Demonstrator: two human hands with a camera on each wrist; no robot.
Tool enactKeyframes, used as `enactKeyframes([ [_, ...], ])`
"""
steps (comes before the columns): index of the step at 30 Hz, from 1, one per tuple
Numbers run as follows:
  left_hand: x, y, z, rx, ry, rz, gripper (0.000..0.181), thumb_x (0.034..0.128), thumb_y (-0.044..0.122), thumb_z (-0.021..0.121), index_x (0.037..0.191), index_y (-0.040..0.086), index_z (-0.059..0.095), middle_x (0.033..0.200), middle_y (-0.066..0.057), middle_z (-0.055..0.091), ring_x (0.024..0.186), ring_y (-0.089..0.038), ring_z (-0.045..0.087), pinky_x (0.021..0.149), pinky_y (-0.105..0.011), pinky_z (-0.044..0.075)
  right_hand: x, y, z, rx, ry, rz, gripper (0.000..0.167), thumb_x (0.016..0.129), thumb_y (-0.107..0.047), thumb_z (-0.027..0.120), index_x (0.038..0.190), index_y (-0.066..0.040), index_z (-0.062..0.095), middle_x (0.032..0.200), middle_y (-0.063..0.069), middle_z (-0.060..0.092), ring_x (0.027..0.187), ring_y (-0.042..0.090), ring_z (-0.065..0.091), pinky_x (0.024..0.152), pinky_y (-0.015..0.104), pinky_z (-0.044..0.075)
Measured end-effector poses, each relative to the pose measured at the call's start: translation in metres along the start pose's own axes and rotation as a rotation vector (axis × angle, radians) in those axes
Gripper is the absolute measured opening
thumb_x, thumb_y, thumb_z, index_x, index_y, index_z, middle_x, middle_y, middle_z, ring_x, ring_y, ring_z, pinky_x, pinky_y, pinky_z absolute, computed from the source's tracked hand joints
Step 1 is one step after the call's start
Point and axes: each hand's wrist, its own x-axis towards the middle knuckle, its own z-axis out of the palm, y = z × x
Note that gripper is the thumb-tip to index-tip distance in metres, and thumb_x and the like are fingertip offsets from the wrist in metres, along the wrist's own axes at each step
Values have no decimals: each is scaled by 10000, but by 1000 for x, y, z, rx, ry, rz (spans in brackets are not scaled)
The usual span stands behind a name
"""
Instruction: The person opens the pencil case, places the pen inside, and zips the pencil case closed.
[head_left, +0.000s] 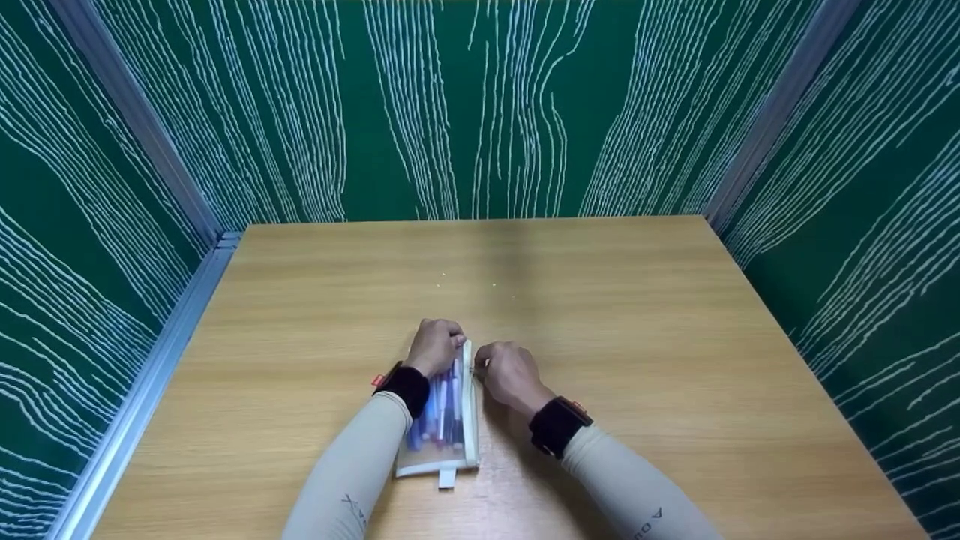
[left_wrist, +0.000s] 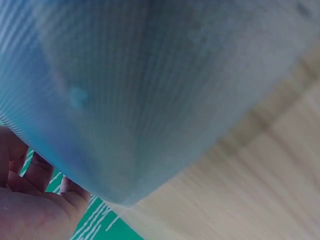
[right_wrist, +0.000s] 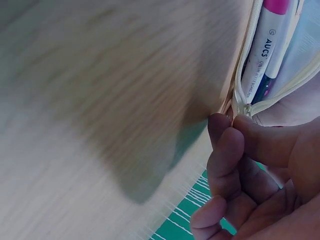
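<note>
A see-through mesh zip pouch with whitish edging lies on the table, holding several pens. My left hand grips its far end, fingers curled at the corner. In the left wrist view the pouch's mesh hides part of that hand. At the pouch's right edge, my right hand pinches the zipper pull between thumb and forefinger. The right wrist view shows the zipper slider just above these fingertips. Beyond it the zip stands apart, and a white marker with a pink end shows inside.
The wooden table spreads around both hands. A few tiny pale specks lie farther back on it. Green walls with white lines and grey metal posts enclose the back and sides.
</note>
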Motion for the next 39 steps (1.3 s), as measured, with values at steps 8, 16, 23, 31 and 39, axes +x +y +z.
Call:
enactKeyframes([
  [8,1,0,0,-1,1,-4,116,945,81,695,865,52,774,853,-86,735,948,-356,625,894,-457,501,-2,-1,-2,18,-13,-10,105,795,-51,760,754,-148,752,774,4,729,696,243,659,634,407,529],
  [16,1,4,-3,-9,-10,-23,133,952,82,687,849,53,765,847,-86,724,941,-338,621,880,-449,506,-4,-2,-5,-6,-40,-24,196,756,11,672,758,-163,761,761,10,726,691,256,659,634,398,529],
  [23,2,3,-2,7,-5,-50,134,955,103,694,857,67,777,856,-72,738,911,-306,659,836,-423,531,-6,-4,-4,-40,-71,-28,222,741,25,664,743,-176,757,771,3,729,696,273,664,629,407,534],
  [31,3,1,0,-5,-8,-63,140,957,102,695,849,71,778,855,-70,741,906,-295,669,855,-418,530,-11,-3,-4,-47,-52,-67,209,748,-1,718,779,-195,789,805,4,753,707,277,692,629,407,547],
  [39,1,6,-3,-19,-22,-87,142,963,97,681,863,73,780,879,-72,739,912,-280,664,852,-408,531,-16,-2,-4,-15,-43,-104,187,754,-8,734,769,-186,787,805,-28,758,710,255,696,635,403,547],
])
